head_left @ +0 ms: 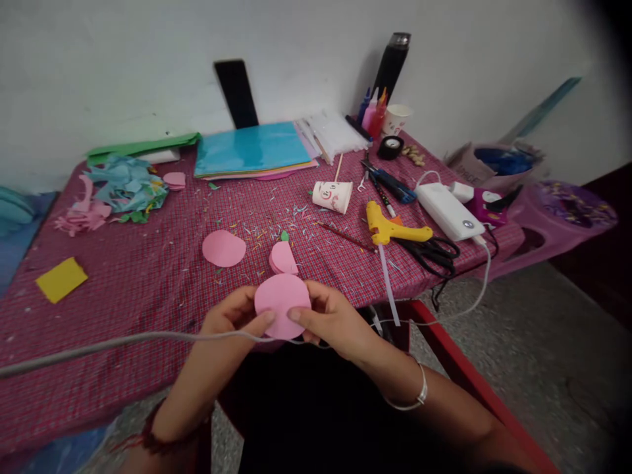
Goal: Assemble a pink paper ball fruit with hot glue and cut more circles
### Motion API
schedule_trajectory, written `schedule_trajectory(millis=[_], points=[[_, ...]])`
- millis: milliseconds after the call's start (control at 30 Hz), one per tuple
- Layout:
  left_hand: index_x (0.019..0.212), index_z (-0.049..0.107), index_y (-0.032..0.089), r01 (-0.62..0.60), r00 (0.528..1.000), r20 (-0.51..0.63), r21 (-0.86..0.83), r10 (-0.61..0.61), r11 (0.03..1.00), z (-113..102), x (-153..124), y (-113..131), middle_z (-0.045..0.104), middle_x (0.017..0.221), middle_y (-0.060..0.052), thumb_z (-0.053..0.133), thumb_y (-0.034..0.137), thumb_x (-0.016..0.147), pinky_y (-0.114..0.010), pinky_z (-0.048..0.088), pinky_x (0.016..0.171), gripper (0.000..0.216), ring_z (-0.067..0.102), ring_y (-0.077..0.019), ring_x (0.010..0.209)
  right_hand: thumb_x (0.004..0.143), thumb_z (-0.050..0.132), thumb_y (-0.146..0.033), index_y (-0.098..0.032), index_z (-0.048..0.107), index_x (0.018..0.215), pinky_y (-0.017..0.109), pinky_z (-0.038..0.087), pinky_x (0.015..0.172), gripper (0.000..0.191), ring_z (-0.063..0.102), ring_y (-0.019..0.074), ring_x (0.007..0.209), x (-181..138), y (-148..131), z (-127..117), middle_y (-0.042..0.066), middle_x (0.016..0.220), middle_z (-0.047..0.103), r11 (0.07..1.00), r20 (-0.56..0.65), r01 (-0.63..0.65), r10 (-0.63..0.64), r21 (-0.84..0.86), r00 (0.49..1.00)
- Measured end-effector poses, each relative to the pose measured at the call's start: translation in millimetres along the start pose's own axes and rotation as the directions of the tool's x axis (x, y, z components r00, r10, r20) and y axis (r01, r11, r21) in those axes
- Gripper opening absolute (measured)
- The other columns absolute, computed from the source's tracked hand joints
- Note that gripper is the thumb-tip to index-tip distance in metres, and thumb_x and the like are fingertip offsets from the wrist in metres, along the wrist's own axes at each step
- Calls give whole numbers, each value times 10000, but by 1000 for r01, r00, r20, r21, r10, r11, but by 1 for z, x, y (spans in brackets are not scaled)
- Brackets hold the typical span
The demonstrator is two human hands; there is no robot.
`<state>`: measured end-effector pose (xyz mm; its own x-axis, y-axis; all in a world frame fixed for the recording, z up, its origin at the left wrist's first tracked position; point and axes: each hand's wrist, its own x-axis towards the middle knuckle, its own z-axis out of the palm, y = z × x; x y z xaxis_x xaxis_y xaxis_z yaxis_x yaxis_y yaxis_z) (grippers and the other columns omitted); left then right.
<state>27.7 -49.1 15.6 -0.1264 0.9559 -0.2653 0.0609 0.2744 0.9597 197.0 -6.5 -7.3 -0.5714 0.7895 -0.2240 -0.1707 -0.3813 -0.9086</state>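
Both my hands hold a pink paper circle (282, 303) at the table's front edge. My left hand (234, 316) pinches its left side, thumb on top. On the right side my right hand (328, 319) grips it the same way, with the fingers mostly hidden behind the paper. Just beyond lies a folded pink paper piece (282, 258), a small green paper bit (285, 235) at its top. Another flat pink paper circle (224, 248) rests to the left of that. A grey cable (148, 337) passes across in front of my left wrist.
To the right lie a yellow glue gun (390, 227), black scissors (429, 253), a white power bank (450, 210) and a pencil (345, 236). A paper cup (333, 196) lies tipped over. Coloured sheets (251, 150) and paper scraps (126, 187) sit farther back; a yellow paper square (62, 280) is at left.
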Motion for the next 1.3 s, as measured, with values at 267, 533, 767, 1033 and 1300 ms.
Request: schedule_trajectory(millis=[267,533,767,1033,1300], points=[[749,747,239,32,999,16,-379,-28,925,15,-16,-25,637,700,-5,812,315,673,-202,430,516,126,556,-113,580,804,625,-227,-207,560,833,193,314,433,74,402,57,471,-14,4,-7,-70,628,487,996,5,90,-90,22,996],[629,730,232,166,959,274,-354,-68,920,10,-12,-11,567,624,-26,760,438,719,-257,411,537,227,510,-141,591,778,552,-106,-185,593,795,178,355,442,91,446,45,467,-19,-7,-16,-53,654,518,996,136,-11,-2,92,991],[640,719,223,50,957,289,-132,-10,990,12,2,1,601,644,-26,745,293,747,-238,424,524,131,539,-133,584,758,480,-29,-189,662,887,227,433,555,274,555,100,621,-30,-16,-32,-7,740,600,996,191,63,-50,-65,980],[765,743,252,-211,976,119,324,182,922,-7,40,29,691,768,-50,708,298,761,-281,468,626,58,630,-203,708,889,531,-183,-205,624,1087,274,464,658,220,614,146,730,-7,-52,-60,40,905,689,667,9,99,-137,-739,991],[767,675,284,-674,725,631,568,276,471,-29,84,32,740,1004,-34,589,107,664,-413,356,925,222,600,-306,1056,843,560,-209,-155,653,916,302,367,607,130,591,179,676,60,-56,-52,78,813,698,201,169,181,-75,-963,983]])
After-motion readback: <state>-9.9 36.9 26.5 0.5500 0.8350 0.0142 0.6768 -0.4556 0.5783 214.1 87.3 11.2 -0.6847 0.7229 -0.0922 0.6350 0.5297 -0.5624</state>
